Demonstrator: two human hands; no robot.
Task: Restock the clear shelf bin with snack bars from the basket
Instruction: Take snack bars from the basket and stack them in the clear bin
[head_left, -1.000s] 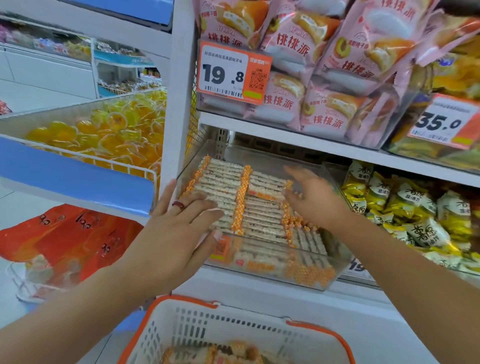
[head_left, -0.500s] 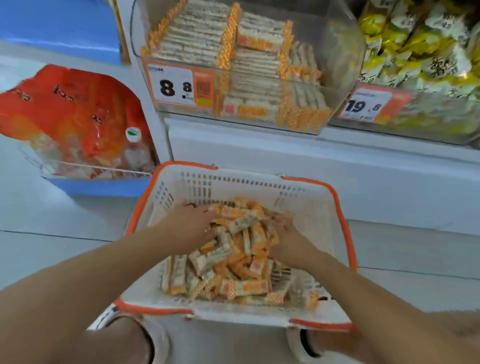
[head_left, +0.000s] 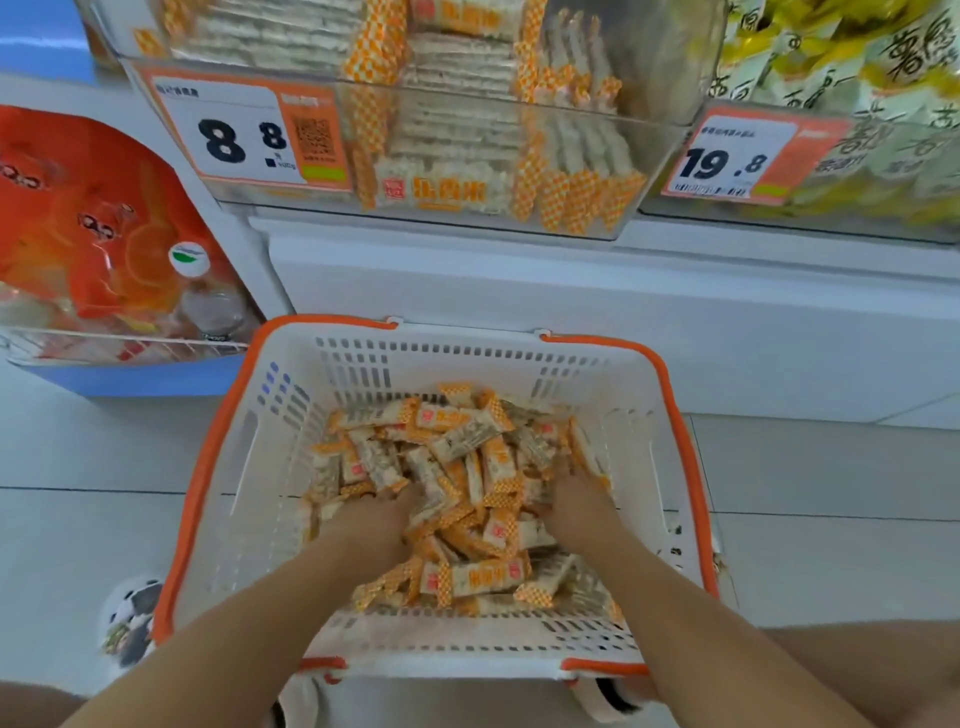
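The white shelf unit (head_left: 571, 291) fills the far side, directly behind the basket. The basket (head_left: 670, 410), white with an orange rim, stands on the pale floor (head_left: 78, 467) just in front of that unit. Above the basket, on the shelf, sits the clear shelf bin (head_left: 660, 62), already stacked with rows of bars, an orange price tag (head_left: 244, 135) reading 8.8 on its front. Up and to the right of the basket lie yellow snack bags (head_left: 857, 57); to the basket's left, a large red bag (head_left: 88, 218) rests in a wire tray. Inside the basket lies a loose heap of snack bars (head_left: 457, 457). Both hands are apart and dug into that heap: the left hand (head_left: 376, 514) at its left, the right hand (head_left: 579, 499) at its right. Their fingers are buried, so I cannot tell whether either grips anything.
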